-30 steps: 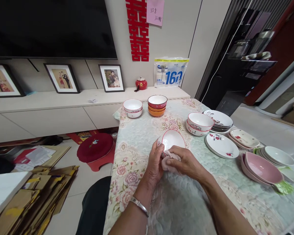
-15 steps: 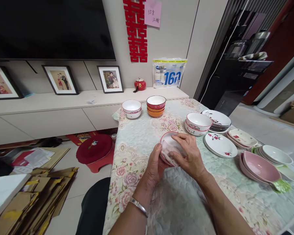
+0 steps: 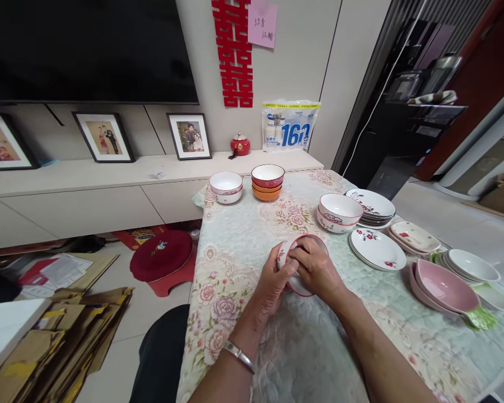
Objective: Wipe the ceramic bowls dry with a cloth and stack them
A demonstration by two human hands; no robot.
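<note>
Above the near middle of the table, a white bowl [image 3: 299,286] with a red rim and floral outside is tipped toward me. My left hand [image 3: 273,282] is closed on its left side, with the thumb over the rim. My right hand [image 3: 317,266] is inside the bowl, fingers bunched together against the inner wall. A thin pale cloth showed under these fingers a moment ago; now the hand hides it almost wholly. To the right of my hands stand two stacked white bowls [image 3: 340,210] with red rims.
Plates [image 3: 378,249], pink leaf-shaped bowls [image 3: 445,285] and small pale bowls [image 3: 472,266] line the table's right side. Farther back are stacked white bowls [image 3: 225,184] and red and orange bowls [image 3: 267,184]. A red stool [image 3: 162,257] stands left of the flowered tablecloth [image 3: 222,319].
The bowl has turned and tilted, so its floral outer side shows at the left, and it has shifted slightly right. My right hand's fingers went from spread to bunched inside it.
</note>
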